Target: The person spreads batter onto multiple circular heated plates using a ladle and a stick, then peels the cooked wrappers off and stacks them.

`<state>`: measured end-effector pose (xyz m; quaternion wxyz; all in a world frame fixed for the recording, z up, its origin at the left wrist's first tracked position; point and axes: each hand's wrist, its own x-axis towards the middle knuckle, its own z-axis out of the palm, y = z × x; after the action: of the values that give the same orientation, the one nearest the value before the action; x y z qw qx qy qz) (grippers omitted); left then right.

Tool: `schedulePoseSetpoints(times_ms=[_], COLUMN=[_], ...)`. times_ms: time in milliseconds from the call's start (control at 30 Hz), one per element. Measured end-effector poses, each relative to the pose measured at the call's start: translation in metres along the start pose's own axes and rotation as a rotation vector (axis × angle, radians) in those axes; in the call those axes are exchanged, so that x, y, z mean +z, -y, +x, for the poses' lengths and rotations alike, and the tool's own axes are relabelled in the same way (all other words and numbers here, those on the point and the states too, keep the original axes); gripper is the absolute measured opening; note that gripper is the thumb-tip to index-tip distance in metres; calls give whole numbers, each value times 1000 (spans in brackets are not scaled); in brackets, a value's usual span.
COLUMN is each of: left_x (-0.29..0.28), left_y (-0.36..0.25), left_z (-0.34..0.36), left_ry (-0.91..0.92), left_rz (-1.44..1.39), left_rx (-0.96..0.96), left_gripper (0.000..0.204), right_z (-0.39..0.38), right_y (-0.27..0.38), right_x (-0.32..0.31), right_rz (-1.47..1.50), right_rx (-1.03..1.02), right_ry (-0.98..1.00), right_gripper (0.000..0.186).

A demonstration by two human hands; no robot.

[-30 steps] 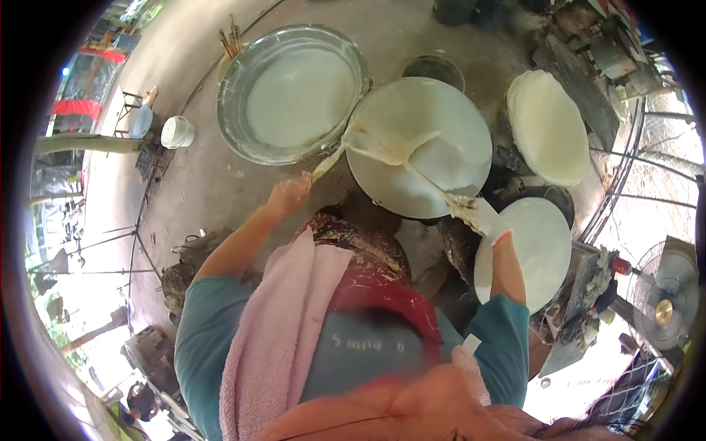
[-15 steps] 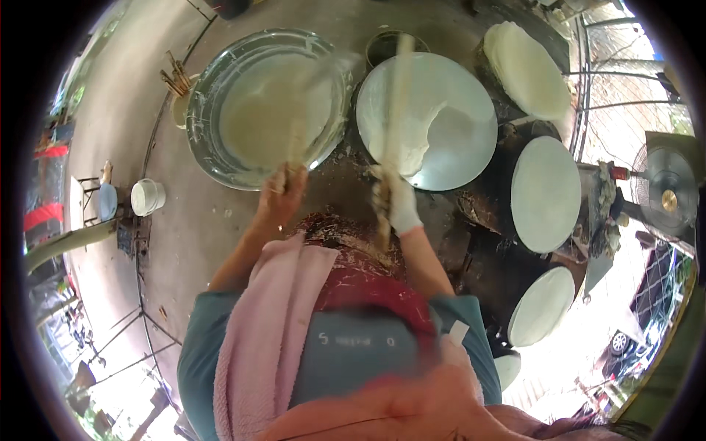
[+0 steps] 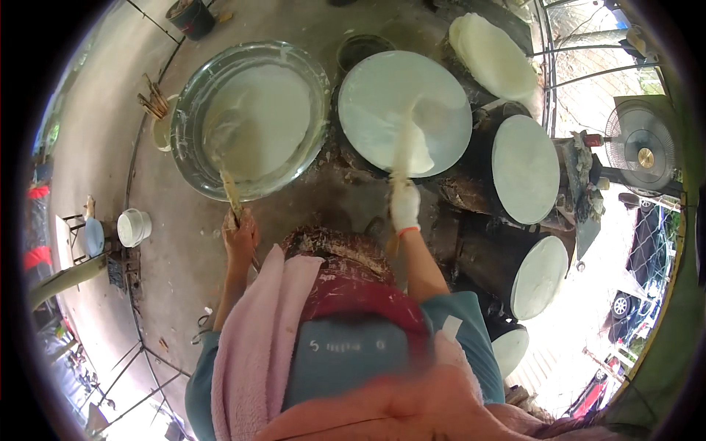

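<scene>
My bare left hand [image 3: 240, 231] is closed around the wooden handle of a ladle [image 3: 229, 189]. The ladle's head is down in the milky batter [image 3: 276, 110] in a wide metal basin [image 3: 187, 173]. My right hand [image 3: 404, 206], in a white glove, grips a wooden spreading stick [image 3: 403, 158], smeared by motion. Its far end lies over a large round griddle [image 3: 368, 88] right of the basin. White batter coats much of the griddle, with a thicker patch [image 3: 421, 153] beside the stick at the near edge.
More round white-topped griddles [image 3: 526, 169] [image 3: 540, 278] curve along the right. A pile of pale round sheets [image 3: 493, 57] lies at far right, with a standing fan [image 3: 643, 147] beyond. Sticks [image 3: 153, 97] stand in a pot left of the basin. A white bucket [image 3: 134, 228] sits further left.
My left hand has shifted left and nearer me, and the ladle head has gone from the basin's right rim into the batter. The stick has swung across the griddle, spreading batter over more of it.
</scene>
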<state>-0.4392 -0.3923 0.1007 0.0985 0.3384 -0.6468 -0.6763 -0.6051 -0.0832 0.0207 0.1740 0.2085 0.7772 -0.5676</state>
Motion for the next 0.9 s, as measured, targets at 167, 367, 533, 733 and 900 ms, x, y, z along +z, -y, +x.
schedulePoseSetpoints(times_ms=[167, 367, 533, 733, 900], left_x=[17, 59, 67, 83, 87], left_y=[0, -17, -17, -21, -12], left_z=[-26, -60, -91, -85, -83], left_ry=[-111, -211, -389, -382, -310], left_rz=[-33, 86, 79, 62, 23], left_rx=[-29, -19, -31, -54, -54], left_gripper=[11, 14, 19, 20, 18], right_z=[3, 66, 44, 111, 68], right_y=[-5, 4, -30, 12, -42], right_x=[-38, -108, -133, -174, -178], right_rz=[-770, -160, -893, -666, -720], right_rx=[-120, -81, -391, -295, -317], right_ry=[2, 168, 264, 20, 266], right_gripper=[34, 48, 39, 43, 48])
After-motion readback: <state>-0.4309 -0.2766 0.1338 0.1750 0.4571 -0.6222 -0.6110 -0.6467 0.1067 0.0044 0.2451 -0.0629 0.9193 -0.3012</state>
